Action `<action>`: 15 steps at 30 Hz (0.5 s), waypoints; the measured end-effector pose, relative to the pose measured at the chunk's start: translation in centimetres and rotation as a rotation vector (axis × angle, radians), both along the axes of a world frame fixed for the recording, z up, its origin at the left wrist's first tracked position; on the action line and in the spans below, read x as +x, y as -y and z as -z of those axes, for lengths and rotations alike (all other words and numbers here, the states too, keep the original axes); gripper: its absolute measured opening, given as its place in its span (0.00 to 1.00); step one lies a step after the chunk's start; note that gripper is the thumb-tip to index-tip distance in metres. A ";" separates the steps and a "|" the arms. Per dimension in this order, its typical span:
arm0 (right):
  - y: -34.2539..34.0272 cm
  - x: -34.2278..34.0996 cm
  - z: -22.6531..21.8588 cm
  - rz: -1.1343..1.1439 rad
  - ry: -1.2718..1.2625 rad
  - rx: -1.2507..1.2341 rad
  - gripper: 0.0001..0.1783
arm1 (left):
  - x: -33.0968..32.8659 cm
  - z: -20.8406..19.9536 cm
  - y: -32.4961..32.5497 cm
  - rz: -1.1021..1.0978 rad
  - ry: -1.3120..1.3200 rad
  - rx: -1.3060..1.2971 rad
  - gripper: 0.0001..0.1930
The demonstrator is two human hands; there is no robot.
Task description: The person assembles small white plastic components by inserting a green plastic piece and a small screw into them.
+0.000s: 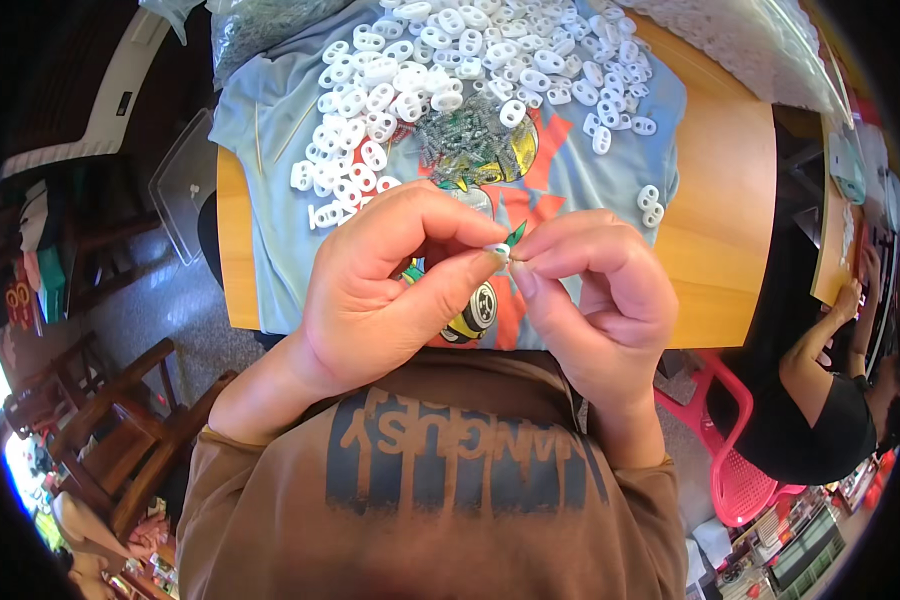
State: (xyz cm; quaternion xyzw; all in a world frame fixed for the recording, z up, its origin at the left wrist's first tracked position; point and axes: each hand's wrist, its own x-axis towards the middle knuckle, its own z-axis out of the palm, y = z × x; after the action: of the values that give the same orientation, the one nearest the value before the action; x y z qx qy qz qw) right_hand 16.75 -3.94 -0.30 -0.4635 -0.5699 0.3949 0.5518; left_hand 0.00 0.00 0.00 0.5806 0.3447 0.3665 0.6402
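Note:
In front of me, over the cloth, my two hands meet at the fingertips. Thumb and index finger of my left hand [390,280] pinch a small white cord-lock piece [501,250]. My right hand [600,290] touches its right side, thumb and index finger pressed together; whatever they hold is too small to make out. Beyond the hands lies a pile of small metal springs [470,135]. Many loose white oval cord-lock pieces [390,75], each with two holes, spread around and behind the springs.
A grey-blue printed cloth [260,220] covers much of the wooden table [720,220]. Two stacked cord-lock pieces [650,205] lie apart at the right. Clear plastic bags [270,40] sit at the back. A pink chair [730,450] and another person [820,410] are at the right.

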 end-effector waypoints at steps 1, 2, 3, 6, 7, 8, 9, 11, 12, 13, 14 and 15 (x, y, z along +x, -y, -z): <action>0.1 -0.1 -0.1 0.023 0.030 0.010 0.11 | 0.0 0.0 0.0 0.001 -0.022 0.067 0.06; 0.1 -0.2 -0.2 0.045 0.060 0.019 0.11 | 0.0 -0.1 0.0 0.002 -0.045 0.133 0.06; 0.1 -0.1 -0.3 0.044 0.059 0.020 0.11 | 0.0 -0.1 0.0 0.001 -0.046 0.134 0.06; 0.1 -0.2 -0.4 0.048 0.080 0.031 0.11 | -0.1 -0.2 0.1 0.034 -0.121 0.215 0.06; 0.2 -0.3 -0.4 0.052 0.061 0.014 0.10 | 0.0 -0.1 0.3 0.004 -0.063 0.122 0.07; 0.2 -0.4 -0.3 0.055 0.042 -0.003 0.10 | 0.0 0.0 0.5 -0.025 -0.005 0.028 0.07; 0.2 -0.4 -0.3 0.054 0.041 -0.004 0.10 | 0.1 -0.1 0.6 -0.026 -0.006 0.027 0.07; 0.3 -0.3 -0.2 0.057 -0.022 -0.018 0.10 | 0.1 -0.2 0.7 -0.023 0.105 -0.132 0.08; 0.3 -0.3 -0.1 0.057 -0.023 -0.020 0.10 | 0.1 -0.3 0.8 -0.023 0.104 -0.133 0.08; 0.4 -0.4 -0.1 0.066 -0.051 -0.038 0.10 | 0.0 -0.3 0.8 -0.010 0.096 -0.118 0.08; 0.5 -0.4 -0.1 0.074 -0.080 -0.055 0.09 | -0.1 -0.3 0.8 0.003 0.089 -0.103 0.08; 0.5 -0.4 0.0 0.074 -0.081 -0.056 0.09 | 0.0 -0.3 0.8 0.002 0.088 -0.104 0.08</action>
State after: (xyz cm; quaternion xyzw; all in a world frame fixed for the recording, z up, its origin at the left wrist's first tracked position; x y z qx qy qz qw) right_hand 16.35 -4.46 -0.26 -0.4832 -0.5182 0.4086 0.5753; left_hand -0.01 -0.83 0.34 0.5303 0.3341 0.3726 0.6844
